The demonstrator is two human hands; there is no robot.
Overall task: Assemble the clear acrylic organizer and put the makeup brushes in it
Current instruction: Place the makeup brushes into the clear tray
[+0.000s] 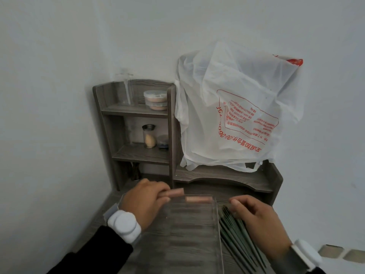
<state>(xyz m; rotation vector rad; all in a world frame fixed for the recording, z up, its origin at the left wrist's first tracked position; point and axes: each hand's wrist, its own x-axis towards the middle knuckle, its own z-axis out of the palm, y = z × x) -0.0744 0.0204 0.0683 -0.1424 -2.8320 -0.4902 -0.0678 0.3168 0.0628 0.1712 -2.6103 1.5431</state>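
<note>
Here, the clear acrylic organizer (216, 218) lies flat on the grey wood-grain surface (110, 210), low centre, ribbed slots running across it. The view is motion-blurred.

Left hand (144, 202) is at the organizer's 10 o'clock corner, its grip pinching a short pink piece (175, 192) between thumb and fingers, over the far rim. A second pink piece (198, 199) lies in the farthest slot, just beside the first.

Right hand (256, 220) is at 3 o'clock of the organizer, fingers curled over a bundle of green-handled brushes (235, 236) lying on the surface against the organizer's right wall. Cannot tell if the grip clasps them or only rests on top.

There is a white band on each wrist and a black sleeve (88, 252) on the left arm.

Around:
- A grey shelf unit (171, 135) stands at 12 o'clock, close behind the left hand.
- On its top shelf is a round tub (155, 99) with pinkish contents.
- On its middle shelf are a small bottle (149, 136) with beige contents and a dark little jar (163, 141).
- A white plastic bag (237, 115) with red print slumps on the low ledge at 1 o'clock, leaning against the wall (59, 76).
</note>
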